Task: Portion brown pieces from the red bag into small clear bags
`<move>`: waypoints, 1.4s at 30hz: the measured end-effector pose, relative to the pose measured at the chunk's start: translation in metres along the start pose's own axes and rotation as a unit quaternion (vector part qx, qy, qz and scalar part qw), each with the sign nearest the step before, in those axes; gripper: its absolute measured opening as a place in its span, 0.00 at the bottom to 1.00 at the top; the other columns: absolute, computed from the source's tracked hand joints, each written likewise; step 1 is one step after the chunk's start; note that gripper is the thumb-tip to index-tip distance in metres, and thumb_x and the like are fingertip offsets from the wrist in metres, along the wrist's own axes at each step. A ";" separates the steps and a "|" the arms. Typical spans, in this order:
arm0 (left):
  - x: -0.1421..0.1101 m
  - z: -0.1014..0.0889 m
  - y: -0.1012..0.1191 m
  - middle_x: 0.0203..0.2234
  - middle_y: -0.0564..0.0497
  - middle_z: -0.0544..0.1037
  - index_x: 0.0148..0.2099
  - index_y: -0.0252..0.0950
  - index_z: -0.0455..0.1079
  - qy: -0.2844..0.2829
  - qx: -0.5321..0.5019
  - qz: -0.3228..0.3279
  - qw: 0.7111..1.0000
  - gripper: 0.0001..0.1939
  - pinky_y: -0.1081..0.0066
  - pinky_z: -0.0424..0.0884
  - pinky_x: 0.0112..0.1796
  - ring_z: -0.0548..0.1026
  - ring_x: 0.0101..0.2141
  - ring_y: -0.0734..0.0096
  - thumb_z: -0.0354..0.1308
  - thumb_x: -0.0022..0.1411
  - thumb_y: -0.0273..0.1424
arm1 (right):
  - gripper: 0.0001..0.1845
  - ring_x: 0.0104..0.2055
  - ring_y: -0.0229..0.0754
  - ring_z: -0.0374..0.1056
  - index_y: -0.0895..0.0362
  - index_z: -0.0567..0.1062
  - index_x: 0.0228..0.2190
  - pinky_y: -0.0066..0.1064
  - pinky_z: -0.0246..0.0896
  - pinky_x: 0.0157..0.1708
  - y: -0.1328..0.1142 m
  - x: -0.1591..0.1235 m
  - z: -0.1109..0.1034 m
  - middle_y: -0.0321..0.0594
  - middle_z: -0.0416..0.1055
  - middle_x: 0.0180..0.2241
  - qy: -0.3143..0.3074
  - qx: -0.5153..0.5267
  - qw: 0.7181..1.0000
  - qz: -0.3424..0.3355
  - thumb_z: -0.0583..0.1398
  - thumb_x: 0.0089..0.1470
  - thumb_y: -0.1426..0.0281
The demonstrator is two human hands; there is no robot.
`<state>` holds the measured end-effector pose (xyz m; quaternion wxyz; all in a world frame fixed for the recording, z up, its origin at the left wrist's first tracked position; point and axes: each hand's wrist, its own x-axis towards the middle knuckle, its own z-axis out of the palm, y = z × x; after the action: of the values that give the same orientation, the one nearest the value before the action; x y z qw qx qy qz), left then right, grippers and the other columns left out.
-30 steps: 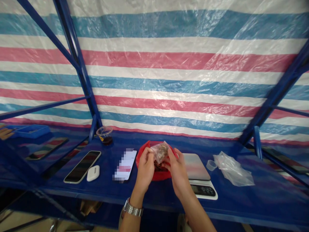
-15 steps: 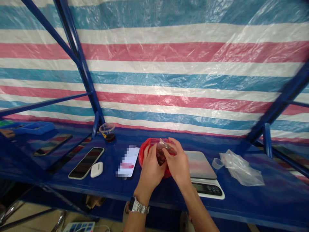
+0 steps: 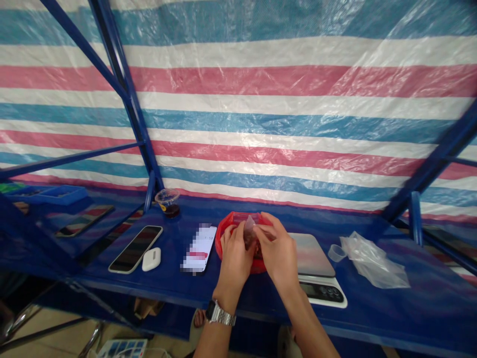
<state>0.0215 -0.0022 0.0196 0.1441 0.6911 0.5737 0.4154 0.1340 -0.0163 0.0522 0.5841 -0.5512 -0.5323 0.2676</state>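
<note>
Both hands are closed on a small clear plastic bag [image 3: 250,226] in the middle of the head view. My left hand [image 3: 237,251] grips its left side, fingers bent, and a metal-band watch [image 3: 220,314] is on that wrist. From the right, my right hand [image 3: 278,247] pinches the bag's upper part between thumb and fingers. Directly beneath is a red plastic bag or bowl [image 3: 224,229] with its mouth open. Small dark pieces show between the hands, though fingers cover most of them. A kitchen scale [image 3: 315,256] stands close by the right hand.
Right of the scale are a small clear cup [image 3: 336,253] and a crumpled clear bag [image 3: 376,262]. To the left lie a lit phone [image 3: 201,248], an earbud case [image 3: 151,259], a dark phone [image 3: 136,249] and a cup of dark liquid [image 3: 169,203]. Blue frame posts [image 3: 134,114] rise behind.
The small bag's top stands up more clearly between my fingers, and its dark contents show less. My right hand has shifted slightly right. The view has moved a little.
</note>
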 end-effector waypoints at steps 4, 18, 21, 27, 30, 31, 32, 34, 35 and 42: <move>0.003 -0.002 -0.002 0.51 0.41 0.79 0.65 0.38 0.65 -0.014 0.013 0.025 0.999 0.28 0.51 0.63 0.58 0.74 0.54 0.52 0.61 0.64 0.28 | 0.16 0.40 0.52 0.80 0.47 0.80 0.49 0.41 0.73 0.41 -0.003 -0.001 -0.006 0.38 0.84 0.39 0.035 -0.089 0.995 -0.041 0.62 0.60 0.61; 0.007 -0.008 0.003 0.53 0.43 0.80 0.65 0.39 0.66 -0.019 -0.002 0.028 0.999 0.26 0.53 0.60 0.58 0.76 0.53 0.57 0.59 0.66 0.24 | 0.14 0.42 0.48 0.78 0.52 0.80 0.46 0.41 0.71 0.47 -0.009 0.002 -0.004 0.44 0.81 0.43 0.030 -0.091 0.989 -0.115 0.58 0.63 0.65; 0.008 -0.008 0.004 0.55 0.43 0.79 0.63 0.40 0.67 -0.006 -0.005 0.038 0.999 0.23 0.53 0.59 0.59 0.75 0.55 0.57 0.58 0.67 0.25 | 0.12 0.42 0.47 0.76 0.52 0.80 0.44 0.39 0.71 0.45 -0.008 0.001 -0.006 0.43 0.80 0.43 0.050 -0.101 0.983 -0.146 0.58 0.64 0.65; 0.008 -0.010 0.001 0.55 0.43 0.80 0.61 0.42 0.69 -0.002 0.006 0.052 0.999 0.21 0.50 0.58 0.59 0.74 0.57 0.57 0.57 0.67 0.23 | 0.11 0.41 0.46 0.76 0.51 0.80 0.41 0.38 0.70 0.44 -0.003 -0.001 -0.008 0.42 0.80 0.42 0.035 -0.118 0.980 -0.157 0.57 0.65 0.65; 0.007 -0.010 0.000 0.58 0.45 0.78 0.64 0.43 0.66 -0.002 0.002 0.071 0.997 0.25 0.51 0.58 0.60 0.71 0.60 0.57 0.58 0.67 0.23 | 0.13 0.41 0.46 0.76 0.51 0.80 0.42 0.38 0.71 0.43 -0.001 -0.002 -0.009 0.42 0.80 0.43 0.022 -0.123 0.979 -0.161 0.56 0.65 0.66; 0.006 -0.010 0.000 0.59 0.45 0.76 0.65 0.44 0.65 -0.004 0.001 0.077 0.997 0.27 0.51 0.57 0.61 0.70 0.61 0.57 0.59 0.66 0.23 | 0.13 0.40 0.46 0.76 0.51 0.81 0.42 0.38 0.71 0.43 -0.001 -0.001 -0.012 0.42 0.79 0.43 0.024 -0.125 0.978 -0.163 0.55 0.65 0.67; 0.005 -0.011 0.000 0.61 0.46 0.74 0.67 0.46 0.63 -0.004 -0.001 0.081 0.997 0.30 0.51 0.57 0.62 0.68 0.63 0.56 0.61 0.65 0.24 | 0.14 0.40 0.46 0.76 0.51 0.81 0.41 0.38 0.71 0.42 -0.001 0.001 -0.017 0.43 0.79 0.42 0.033 -0.129 0.977 -0.165 0.55 0.64 0.67; 0.003 -0.014 0.002 0.66 0.46 0.68 0.69 0.49 0.60 0.005 -0.002 0.089 0.996 0.36 0.51 0.57 0.63 0.64 0.66 0.53 0.66 0.62 0.27 | 0.15 0.39 0.46 0.75 0.53 0.81 0.41 0.37 0.71 0.41 0.001 0.010 -0.035 0.45 0.79 0.42 0.078 -0.144 0.972 -0.170 0.55 0.64 0.66; 0.001 -0.016 0.003 0.68 0.46 0.64 0.70 0.50 0.58 0.013 -0.003 0.095 0.995 0.38 0.52 0.57 0.64 0.61 0.67 0.52 0.67 0.61 0.29 | 0.15 0.37 0.46 0.75 0.54 0.82 0.41 0.37 0.71 0.40 0.003 0.017 -0.048 0.46 0.79 0.41 0.113 -0.155 0.967 -0.168 0.55 0.63 0.65; -0.003 -0.035 -0.003 0.64 0.46 0.66 0.68 0.51 0.60 0.081 0.017 0.115 0.990 0.34 0.49 0.59 0.63 0.61 0.63 0.51 0.67 0.63 0.35 | 0.20 0.34 0.52 0.76 0.56 0.83 0.45 0.41 0.68 0.39 0.052 0.100 -0.174 0.49 0.80 0.33 0.246 -0.338 0.908 0.013 0.57 0.54 0.69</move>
<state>-0.0064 -0.0140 0.0382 0.0366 0.7188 0.5073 0.4740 0.3373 0.0242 0.0674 0.4715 -0.7708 -0.4234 -0.0652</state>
